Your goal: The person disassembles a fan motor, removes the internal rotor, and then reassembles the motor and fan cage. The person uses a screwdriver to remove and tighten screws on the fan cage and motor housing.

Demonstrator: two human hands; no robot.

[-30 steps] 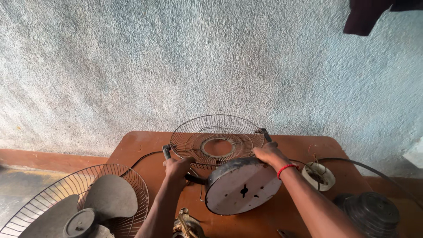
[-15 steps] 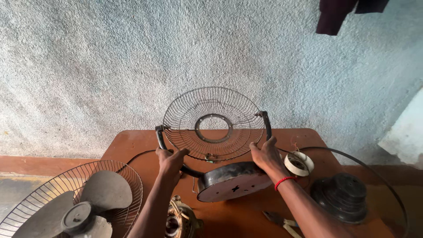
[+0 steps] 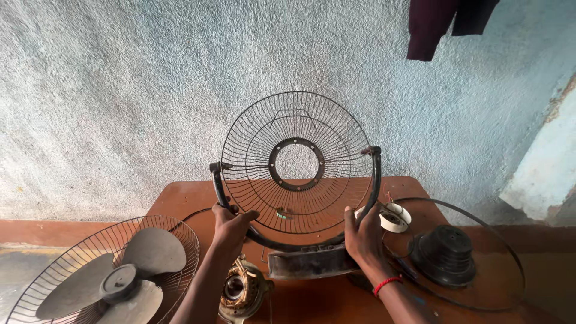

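The U-shaped yoke (image 3: 294,243) stands upright near the back edge of the desk (image 3: 180,201), carrying the wire fan guard (image 3: 297,162) between its two arms. The left hand (image 3: 231,225) is clenched around its left arm, the right hand (image 3: 363,237) around its right arm, both low, with the guard above the fingers.

The wire guard (image 3: 298,162) stood mid-worktop (image 3: 180,201); a bladed fan (image 3: 114,276) lay left, tape roll (image 3: 393,219) and motor housing (image 3: 447,255) right.

Both hands, left grip (image 3: 231,225) and right grip (image 3: 362,235), closed, raised forward.
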